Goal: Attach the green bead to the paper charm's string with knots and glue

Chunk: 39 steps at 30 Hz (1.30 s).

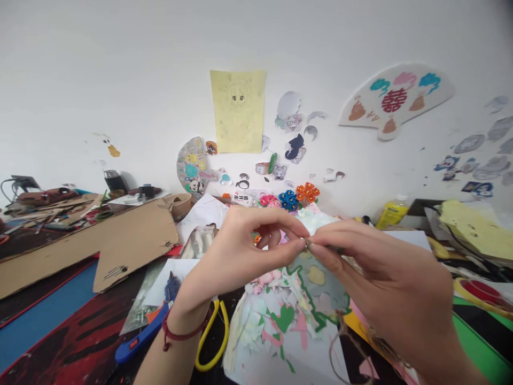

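My left hand (256, 240) and my right hand (377, 272) meet fingertip to fingertip in front of me. Both are closed in a pinch at the top of a pale grey-green paper cutout (320, 283) with a dark green wavy border and cream patches. Between the fingertips shows a small brownish bit that looks like twine; its exact form is too small to tell. The cutout hangs tilted below my right fingers, which cover part of its upper edge. From its lower end a loop of brown twine (334, 358) dangles.
Under my hands, coloured paper scraps (276, 321) lie on white paper. A blue glue gun (140, 334) and yellow-handled scissors (224, 326) are at the left, beside cardboard (136, 240). Pipe-cleaner-like flowers (288, 200) stand by the wall; a yellow bottle (393, 211) stands right.
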Each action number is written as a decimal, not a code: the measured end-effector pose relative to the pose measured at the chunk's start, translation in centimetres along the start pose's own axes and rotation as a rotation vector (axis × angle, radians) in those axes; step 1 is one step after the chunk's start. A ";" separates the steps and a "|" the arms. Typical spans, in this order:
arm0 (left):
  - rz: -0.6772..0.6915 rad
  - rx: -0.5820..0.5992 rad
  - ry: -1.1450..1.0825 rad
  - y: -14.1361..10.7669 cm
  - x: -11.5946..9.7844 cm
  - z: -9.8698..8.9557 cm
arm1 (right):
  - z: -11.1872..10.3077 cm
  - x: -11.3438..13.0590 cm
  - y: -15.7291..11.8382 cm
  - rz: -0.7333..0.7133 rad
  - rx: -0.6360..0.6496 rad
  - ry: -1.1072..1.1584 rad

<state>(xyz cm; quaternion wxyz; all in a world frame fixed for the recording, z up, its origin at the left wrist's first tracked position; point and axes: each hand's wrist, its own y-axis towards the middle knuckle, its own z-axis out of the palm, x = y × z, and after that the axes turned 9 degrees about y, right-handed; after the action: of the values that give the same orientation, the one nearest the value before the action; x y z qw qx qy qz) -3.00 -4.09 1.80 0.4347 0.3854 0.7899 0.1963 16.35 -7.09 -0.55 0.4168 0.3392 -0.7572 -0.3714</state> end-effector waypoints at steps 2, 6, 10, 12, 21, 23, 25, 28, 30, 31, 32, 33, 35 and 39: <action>0.000 -0.004 0.007 0.0 -0.1 0.0 | 0.0 0.1 0.0 0.003 0.002 -0.008; 0.013 -0.028 0.043 0.0 -0.2 0.1 | 0.0 0.1 0.0 0.016 0.000 -0.013; 0.030 -0.045 0.069 -0.1 -0.1 0.1 | 0.1 -0.1 -0.1 0.021 -0.005 -0.001; 0.035 -0.048 0.078 -0.2 -0.1 0.1 | 0.2 -0.2 -0.2 0.029 -0.008 0.016; 0.075 -0.072 0.118 -0.2 -0.2 0.3 | 0.5 0.1 -0.3 0.070 -0.047 0.036; 0.086 -0.083 0.126 -0.2 -0.2 0.4 | 0.6 0.2 -0.3 0.075 -0.056 0.039; 0.097 -0.096 0.142 -0.2 -0.2 0.5 | 0.7 0.1 -0.3 0.077 -0.062 0.039; 0.108 -0.112 0.169 -0.3 -0.2 0.6 | 0.8 0.1 -0.3 0.079 -0.072 0.040; 0.111 -0.117 0.183 -0.3 -0.2 0.6 | 0.8 0.0 -0.3 0.083 -0.079 0.060; 0.111 -0.119 0.187 -0.3 -0.2 0.6 | 0.8 0.0 -0.4 0.089 -0.076 0.075; 0.113 -0.123 0.189 -0.4 -0.2 0.6 | 0.7 0.0 -0.4 0.090 -0.070 0.091; 0.115 -0.127 0.189 -0.4 -0.2 0.6 | 0.6 0.0 -0.5 0.091 -0.059 0.104; 0.115 -0.133 0.184 -0.4 -0.3 0.6 | 0.5 -0.1 -0.5 0.091 -0.039 0.127; 0.104 -0.134 0.183 -0.4 -0.3 0.6 | 0.4 -0.3 -0.5 0.093 -0.038 0.120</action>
<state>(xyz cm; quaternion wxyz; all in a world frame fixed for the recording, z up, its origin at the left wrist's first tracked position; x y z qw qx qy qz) -2.59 -4.55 1.41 0.3749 0.3763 0.7904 0.3051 16.25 -6.98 -1.20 0.4846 0.3174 -0.7386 -0.3447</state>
